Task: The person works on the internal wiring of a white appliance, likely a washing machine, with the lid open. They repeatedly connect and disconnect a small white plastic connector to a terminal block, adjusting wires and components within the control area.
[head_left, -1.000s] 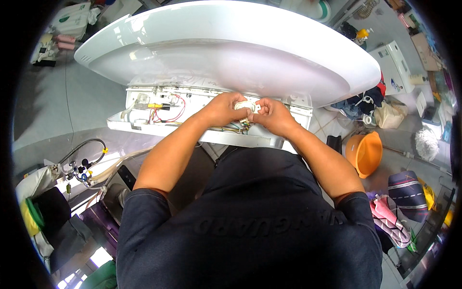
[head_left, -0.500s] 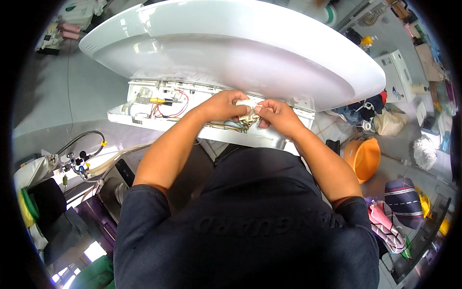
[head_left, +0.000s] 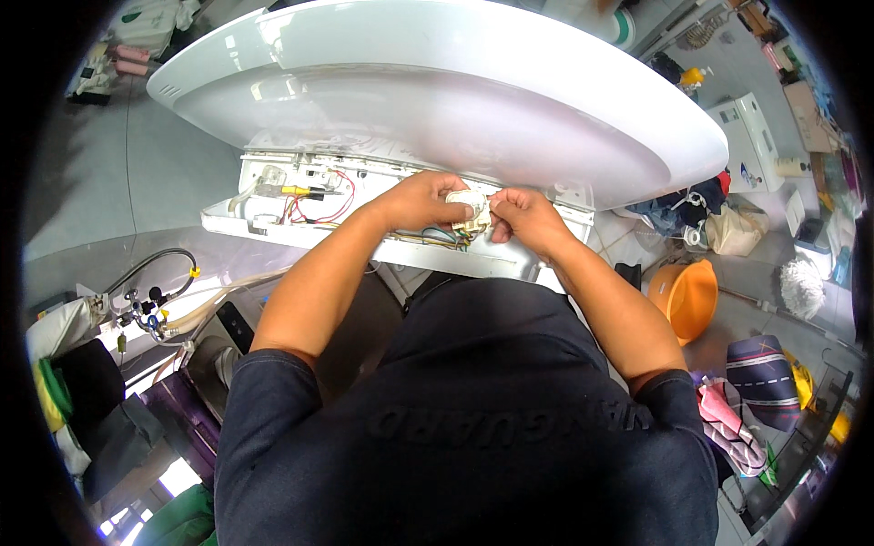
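Note:
Between my hands is a small off-white plastic component (head_left: 470, 202), with several coloured wires (head_left: 446, 238) running out below it. My left hand (head_left: 431, 199) is closed on its left side, thumb across the front. At its right edge, my right hand (head_left: 525, 218) pinches with thumb and forefinger; whether it grips the component itself or something small there is too fine to tell. Both hands are over a long white open panel housing (head_left: 455, 261). In the housing's left part lie a yellow-and-black screwdriver (head_left: 309, 192) and looping red wires (head_left: 344, 205).
A large glossy white lid (head_left: 437, 100) stands raised behind the housing. To the left are a hose and valve fittings (head_left: 150, 309). On the right are an orange basin (head_left: 685, 300), piled clothes (head_left: 683, 209) and a white box-shaped appliance (head_left: 748, 141).
My right thumb and fingers have shifted slightly right, showing more of the component's face. My left hand keeps its hold almost unmoved.

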{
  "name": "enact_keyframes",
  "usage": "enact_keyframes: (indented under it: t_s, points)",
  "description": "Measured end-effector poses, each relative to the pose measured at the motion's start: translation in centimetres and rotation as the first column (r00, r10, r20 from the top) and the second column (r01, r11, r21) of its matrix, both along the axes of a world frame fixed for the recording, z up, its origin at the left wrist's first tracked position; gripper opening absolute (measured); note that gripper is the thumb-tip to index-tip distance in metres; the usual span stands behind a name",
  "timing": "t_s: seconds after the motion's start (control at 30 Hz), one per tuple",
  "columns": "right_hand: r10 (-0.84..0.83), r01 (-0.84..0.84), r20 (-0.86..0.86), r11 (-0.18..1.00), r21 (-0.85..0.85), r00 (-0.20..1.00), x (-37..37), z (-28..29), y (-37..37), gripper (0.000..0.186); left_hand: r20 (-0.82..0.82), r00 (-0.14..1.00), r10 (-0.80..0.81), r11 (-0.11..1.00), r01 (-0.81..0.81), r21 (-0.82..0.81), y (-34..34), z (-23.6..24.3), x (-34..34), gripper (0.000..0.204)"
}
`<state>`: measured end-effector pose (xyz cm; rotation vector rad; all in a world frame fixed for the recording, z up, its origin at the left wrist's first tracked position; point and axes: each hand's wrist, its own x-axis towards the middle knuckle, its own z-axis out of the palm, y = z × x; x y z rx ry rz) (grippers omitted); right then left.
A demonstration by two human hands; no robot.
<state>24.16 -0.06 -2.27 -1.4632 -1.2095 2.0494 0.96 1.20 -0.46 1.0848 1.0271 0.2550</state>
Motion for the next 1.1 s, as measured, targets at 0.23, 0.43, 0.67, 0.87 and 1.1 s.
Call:
enact_keyframes:
  t_s: [0.23, 0.43, 0.67, 0.87, 1.1]
  points:
    - [0.000, -0.001, 0.032, 0.999, 0.045, 1.000, -0.1, -0.3, -0.2, 0.018, -0.052, 0.999, 0.001, 1.000, 0.000, 0.018, 0.0, -0.4, 0.3, 0.027]
    - [-0.013, 0.010, 0.067, 0.998, 0.056, 0.998, -0.2, 0.5, -0.2, 0.018, -0.072, 0.997, -0.006, 0.999, 0.009, 0.035, 0.1, 0.5, 0.4, 0.029]
    - [-0.004, -0.001, 0.081, 0.998, 0.063, 0.997, -0.2, 0.4, -0.1, 0.018, 0.017, 1.000, 0.017, 1.000, -0.016, -0.010, -0.1, -0.6, -0.2, 0.034]
    - [-0.026, 0.021, 0.080, 0.998, 0.066, 0.996, -0.3, 0.8, -0.2, 0.018, 0.026, 1.000, 0.001, 1.000, -0.001, -0.008, 0.1, -0.2, 0.0, 0.033]
    - [-0.029, 0.020, 0.091, 0.995, 0.101, 0.995, -0.4, 1.0, -0.3, 0.017, 0.022, 1.000, 0.003, 0.999, -0.002, -0.038, 0.3, -0.4, 0.0, 0.031]
